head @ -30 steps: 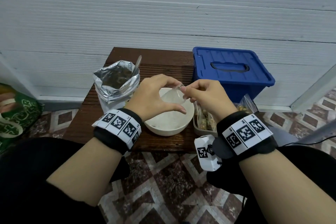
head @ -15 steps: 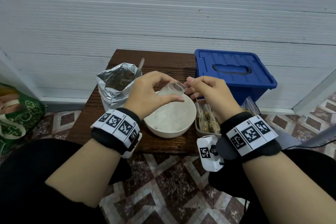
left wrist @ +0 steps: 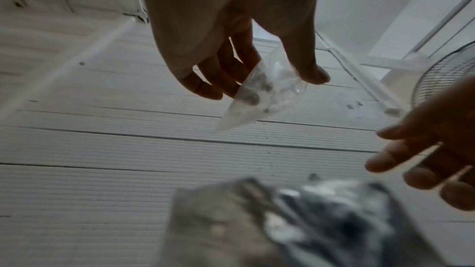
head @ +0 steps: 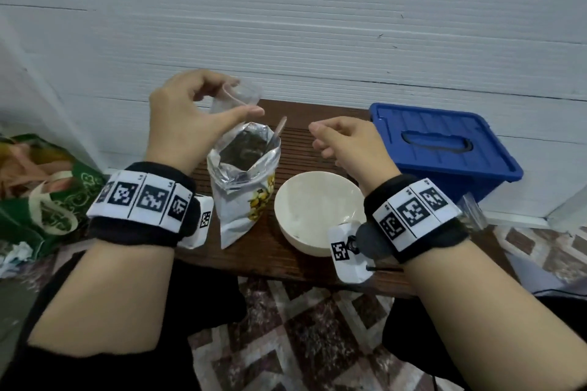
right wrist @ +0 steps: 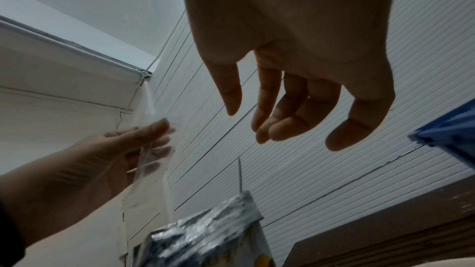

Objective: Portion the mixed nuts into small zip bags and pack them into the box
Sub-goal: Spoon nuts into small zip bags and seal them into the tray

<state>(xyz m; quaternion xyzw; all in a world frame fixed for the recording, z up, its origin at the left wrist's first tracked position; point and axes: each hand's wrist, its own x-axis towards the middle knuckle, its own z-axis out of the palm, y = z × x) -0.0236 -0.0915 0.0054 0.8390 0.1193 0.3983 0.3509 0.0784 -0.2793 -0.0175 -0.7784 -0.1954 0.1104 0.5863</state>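
We see the left hand [head: 187, 117] pinching a small clear plastic zip bag [head: 236, 98] above the open silver foil pouch [head: 244, 174], while the right hand [head: 349, 146] hangs beside it, fingers [right wrist: 295, 121] loosely curled, empty.

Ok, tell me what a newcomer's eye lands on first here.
First the left hand, raised over the open foil nut bag and pinching a small clear zip bag by its mouth. Next the right hand, loosely curled and empty above the white bowl. Then the closed blue box at the table's right.
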